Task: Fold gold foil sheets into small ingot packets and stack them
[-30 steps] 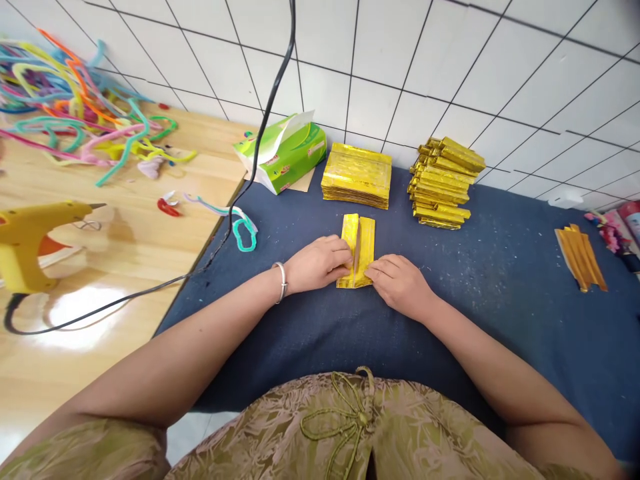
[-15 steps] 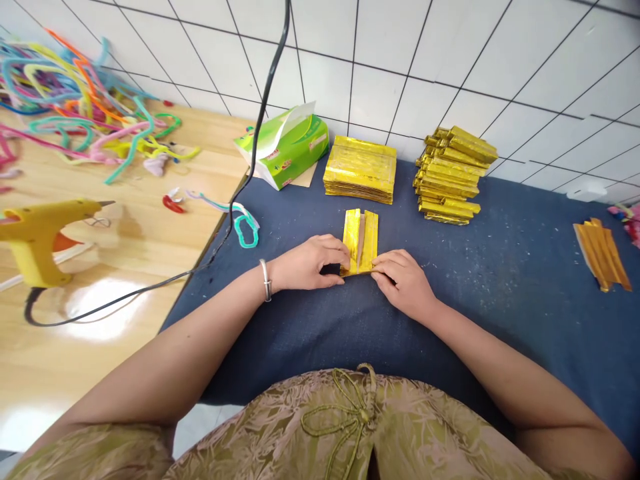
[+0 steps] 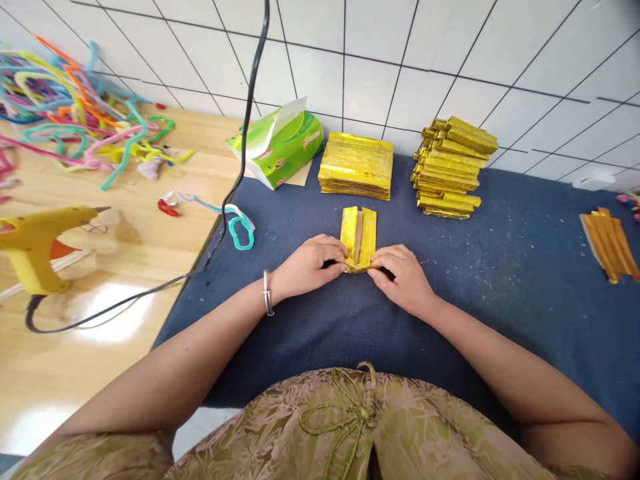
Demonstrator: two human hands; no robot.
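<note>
Both hands sat together on the blue cloth point(image 3: 500, 280), right at the near end of the gold foil sheet point(image 3: 358, 235). The left hand point(image 3: 307, 267) curled in, fingertips pinching the sheet's near left corner; the right hand point(image 3: 405, 277) did the same on the right, fingers bent and pressed down. The sheet's two long sides were already folded inward, a pale strip showing between them; the near end looked, as far as could be told under the fingers, only partly tucked. Beyond it, a stack of flat gold sheets point(image 3: 356, 167) waited unfolded, and beside that a pile of folded gold pieces point(image 3: 450, 170) was done.
</note>
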